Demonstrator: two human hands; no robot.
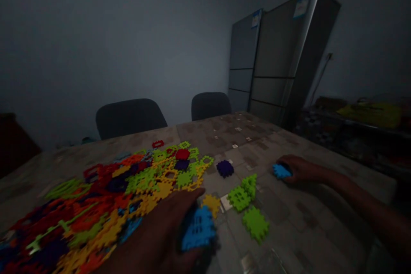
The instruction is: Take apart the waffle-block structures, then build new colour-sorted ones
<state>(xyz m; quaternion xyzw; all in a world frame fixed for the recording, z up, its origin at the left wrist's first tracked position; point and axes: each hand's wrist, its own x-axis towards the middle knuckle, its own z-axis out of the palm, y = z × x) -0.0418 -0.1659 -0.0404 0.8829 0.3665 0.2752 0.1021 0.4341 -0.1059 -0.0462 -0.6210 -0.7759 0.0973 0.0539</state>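
My left hand [160, 231] is closed round the edge of a blue square building piece [199, 229] with toothed edges and window-like slots, at the bottom middle. Over on the right, the fingers of my right hand [295, 168] grip another blue toothed piece [281, 171] at the table surface. Between the hands lie a green slotted piece [239, 198] with a green triangular piece [249, 186] standing against it, and a plain green square piece [256, 222]. A yellow piece [211, 204] lies just beyond my left hand. Farther back is a dark purple piece [225, 168].
A big heap of red, yellow, green and purple toothed pieces [138, 184] covers the table's left side. The table [324, 171] has a patterned cover. Two dark chairs [131, 115] stand behind it. A refrigerator [276, 51] and a cluttered shelf [369, 115] are at the right.
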